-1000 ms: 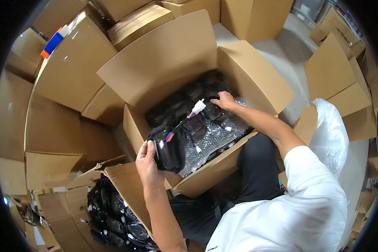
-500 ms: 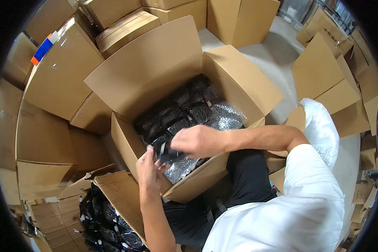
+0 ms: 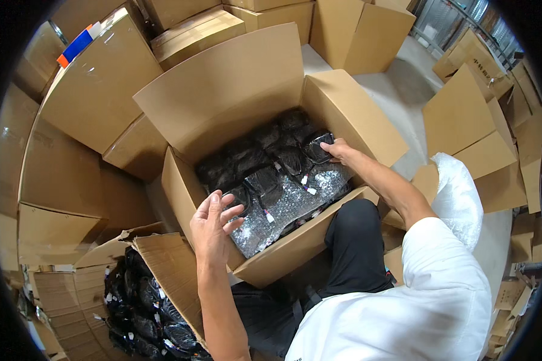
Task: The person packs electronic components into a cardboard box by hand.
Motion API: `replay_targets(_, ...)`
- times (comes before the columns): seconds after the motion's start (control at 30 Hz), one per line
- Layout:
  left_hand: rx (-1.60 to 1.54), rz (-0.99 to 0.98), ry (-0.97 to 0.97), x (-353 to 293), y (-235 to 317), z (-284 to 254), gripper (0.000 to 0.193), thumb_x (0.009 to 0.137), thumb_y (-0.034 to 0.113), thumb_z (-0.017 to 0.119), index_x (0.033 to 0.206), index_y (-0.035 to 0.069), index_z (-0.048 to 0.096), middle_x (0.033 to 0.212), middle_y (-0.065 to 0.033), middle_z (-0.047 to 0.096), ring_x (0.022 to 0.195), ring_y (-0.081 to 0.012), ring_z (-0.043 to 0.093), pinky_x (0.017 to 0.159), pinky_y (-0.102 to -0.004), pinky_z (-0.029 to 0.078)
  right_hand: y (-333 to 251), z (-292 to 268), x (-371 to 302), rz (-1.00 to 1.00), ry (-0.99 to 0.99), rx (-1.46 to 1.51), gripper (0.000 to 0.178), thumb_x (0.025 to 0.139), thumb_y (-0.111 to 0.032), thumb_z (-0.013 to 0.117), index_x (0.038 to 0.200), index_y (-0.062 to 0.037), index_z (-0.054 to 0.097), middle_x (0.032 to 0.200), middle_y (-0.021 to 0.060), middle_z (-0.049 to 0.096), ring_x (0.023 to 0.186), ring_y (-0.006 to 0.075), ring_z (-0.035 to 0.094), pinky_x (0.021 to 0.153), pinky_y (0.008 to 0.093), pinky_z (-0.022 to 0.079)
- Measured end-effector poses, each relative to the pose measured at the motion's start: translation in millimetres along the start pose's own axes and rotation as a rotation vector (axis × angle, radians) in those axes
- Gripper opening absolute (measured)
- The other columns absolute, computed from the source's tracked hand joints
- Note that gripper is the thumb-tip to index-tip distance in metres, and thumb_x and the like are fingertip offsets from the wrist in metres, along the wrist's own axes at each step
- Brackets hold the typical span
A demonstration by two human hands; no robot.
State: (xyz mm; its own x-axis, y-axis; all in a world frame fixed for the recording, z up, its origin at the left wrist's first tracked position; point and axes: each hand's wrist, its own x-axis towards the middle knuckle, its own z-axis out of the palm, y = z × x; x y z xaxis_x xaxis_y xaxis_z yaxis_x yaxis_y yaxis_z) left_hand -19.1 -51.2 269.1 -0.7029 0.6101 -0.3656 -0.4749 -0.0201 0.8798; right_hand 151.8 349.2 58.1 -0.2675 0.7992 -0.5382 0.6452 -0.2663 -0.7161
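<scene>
In the large open cardboard box (image 3: pixel 265 271), my right hand (image 3: pixel 338 150) grips a black part in a clear plastic bag (image 3: pixel 317 148) at the right end of a row. My left hand (image 3: pixel 212 225) is raised over the box's near left corner, fingers spread and holding nothing. Several similar bagged black parts (image 3: pixel 262 180) lie in rows, some trailing thin wires with white connectors (image 3: pixel 268 215). Bubble wrap (image 3: pixel 292 207) lies under and in front of the nearer row. The right thumb rests on top of the gripped part; the other fingers are mostly hidden.
To my lower left, a worn cardboard box (image 3: pixel 168 271) holds many more bagged black parts (image 3: pixel 144 325). Closed cartons (image 3: pixel 96 78) stack up on the left and behind. A bubble wrap roll (image 3: pixel 454 192) stands by my right elbow. The big box's flaps (image 3: pixel 229 90) stand outward.
The right hand has moved from beside the left hand to the box's far right, with the black part. The left hand has let go and opened. The view has shifted slightly.
</scene>
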Motion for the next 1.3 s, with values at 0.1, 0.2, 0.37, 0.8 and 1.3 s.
replay_targets(0.1,0.034,0.035,0.171,-8.8,4.3,-26.9,0.044,0.102,0.029,0.059,0.129,-0.005,0.054,0.111,-0.0167,0.069,0.085,-0.0212,0.074,0.065,-0.0282,0.063,-24.9,44.2,-47.3,-0.364,0.159,-0.88,0.057,0.085,-0.045,0.075,0.116,0.0023,0.062,0.105,0.0217,0.072,0.097,0.0367,0.07,0.081,0.0479,0.056)
replay_targets(0.2,0.115,0.013,0.128,-6.1,2.0,-30.3,0.057,0.098,0.039,0.064,0.134,-0.004,0.053,0.121,-0.0216,0.066,0.095,-0.0258,0.071,0.075,-0.0347,0.06,-34.4,36.8,-78.4,-0.576,0.143,-0.994,0.065,0.086,-0.042,0.074,0.119,0.0083,0.048,0.097,0.0271,0.07,0.093,0.0428,0.07,0.079,0.051,0.055)
replay_targets(0.37,0.095,-0.023,-0.05,19.9,-13.1,-14.7,0.048,0.101,0.033,0.059,0.13,-0.005,0.055,0.113,-0.0204,0.067,0.088,-0.0239,0.07,0.069,-0.0367,0.06,-0.3,3.3,-29.0,-0.586,0.052,-1.127,0.078,0.088,-0.029,0.073,0.144,0.0015,0.028,0.11,0.029,0.067,0.104,0.0448,0.065,0.089,0.0516,0.051)
replay_targets(0.8,1.283,0.301,0.811,-121.8,41.2,-347.3,0.029,0.081,0.016,0.076,0.105,0.0,0.071,0.098,-0.0131,0.073,0.088,-0.0276,0.071,0.084,-0.0382,0.056,-37.6,0.7,-145.7,-0.722,-0.197,-0.747,0.046,0.085,-0.022,0.072,0.119,0.0082,0.064,0.105,0.0292,0.07,0.097,0.0388,0.07,0.086,0.0418,0.054)
replay_targets(1.3,1.806,-0.3,0.706,-76.1,31.8,-471.1,0.038,0.079,0.025,0.075,0.115,0.012,0.072,0.131,-0.0213,0.049,0.117,-0.0427,0.057,0.094,-0.0516,0.052,-14.1,-0.1,-167.5,-0.693,-0.352,-0.86,0.035,0.087,-0.021,0.07,0.111,0.0045,0.069,0.099,0.0246,0.072,0.093,0.0344,0.072,0.083,0.0423,0.055)
